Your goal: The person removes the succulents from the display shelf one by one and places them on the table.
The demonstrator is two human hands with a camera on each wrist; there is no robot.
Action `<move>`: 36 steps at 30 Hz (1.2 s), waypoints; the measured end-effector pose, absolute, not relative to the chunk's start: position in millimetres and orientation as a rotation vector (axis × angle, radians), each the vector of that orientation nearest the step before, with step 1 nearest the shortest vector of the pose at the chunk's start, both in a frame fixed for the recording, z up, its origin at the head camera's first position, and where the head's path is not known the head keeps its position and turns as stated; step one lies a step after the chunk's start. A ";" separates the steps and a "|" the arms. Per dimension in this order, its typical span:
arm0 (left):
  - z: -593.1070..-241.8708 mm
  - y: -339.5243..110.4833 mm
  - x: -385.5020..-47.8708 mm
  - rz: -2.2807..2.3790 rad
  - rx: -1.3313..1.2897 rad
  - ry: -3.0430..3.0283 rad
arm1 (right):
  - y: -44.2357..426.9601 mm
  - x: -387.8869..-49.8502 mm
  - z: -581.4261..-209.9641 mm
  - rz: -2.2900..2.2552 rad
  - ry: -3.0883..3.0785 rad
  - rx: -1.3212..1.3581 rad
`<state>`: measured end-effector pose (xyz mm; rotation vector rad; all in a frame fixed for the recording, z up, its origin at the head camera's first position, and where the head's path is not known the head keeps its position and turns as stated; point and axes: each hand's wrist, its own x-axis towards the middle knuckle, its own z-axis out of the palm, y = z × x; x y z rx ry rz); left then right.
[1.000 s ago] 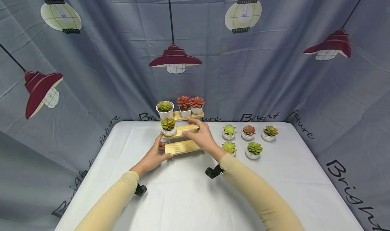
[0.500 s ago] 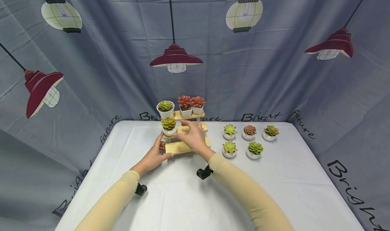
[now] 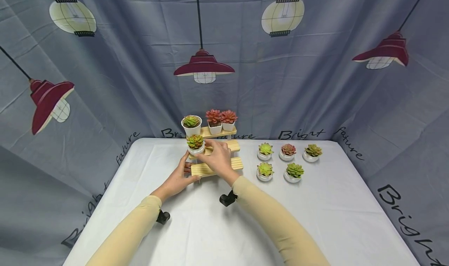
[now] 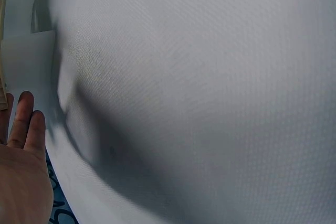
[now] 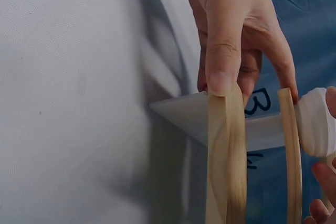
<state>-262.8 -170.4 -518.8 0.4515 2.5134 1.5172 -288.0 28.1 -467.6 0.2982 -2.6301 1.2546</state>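
A three-tier wooden stand [image 3: 217,170] is at the table's back. My left hand [image 3: 177,181] grips its left end, the thumb on the bottom shelf and a finger up beside the middle one. In the right wrist view that left hand [image 5: 236,30] has its thumb on one shelf end [image 5: 218,129] and a fingertip at another. A yellow-green succulent in a round white pot [image 3: 195,144] stands at the middle shelf's left end. My right hand [image 3: 219,159] has thumb and finger round this pot. Only fingertips of my right hand [image 5: 325,179] show at the right wrist view's edge.
The top shelf [image 3: 207,133] bears a green succulent [image 3: 191,125] in a white pot and two red ones [image 3: 214,121]. Several small potted succulents [image 3: 287,152] stand on the white table [image 3: 273,219] to the right. A patterned curtain [image 3: 242,94] hangs behind.
My right hand has moved left along the stand to the yellow-green succulent's pot, uncovering the shelves' right ends. My left hand has stayed at the stand's left end.
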 end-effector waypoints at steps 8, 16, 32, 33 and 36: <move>-521.0 -170.7 -263.6 1.528 0.458 2.513 | 23.2 -288.5 -468.2 1.252 -2.663 0.272; -520.9 -171.0 -262.8 1.532 0.453 2.509 | 19.6 -289.9 -469.2 1.230 -2.677 0.256; -524.2 -172.1 -264.8 1.545 0.451 2.509 | 13.8 -289.6 -469.8 1.137 -2.719 0.212; -524.2 -172.3 -264.7 1.547 0.450 2.508 | 13.6 -289.5 -469.7 1.132 -2.718 0.213; -524.8 -172.6 -264.9 1.555 0.454 2.505 | 13.0 -289.0 -468.9 1.128 -2.713 0.218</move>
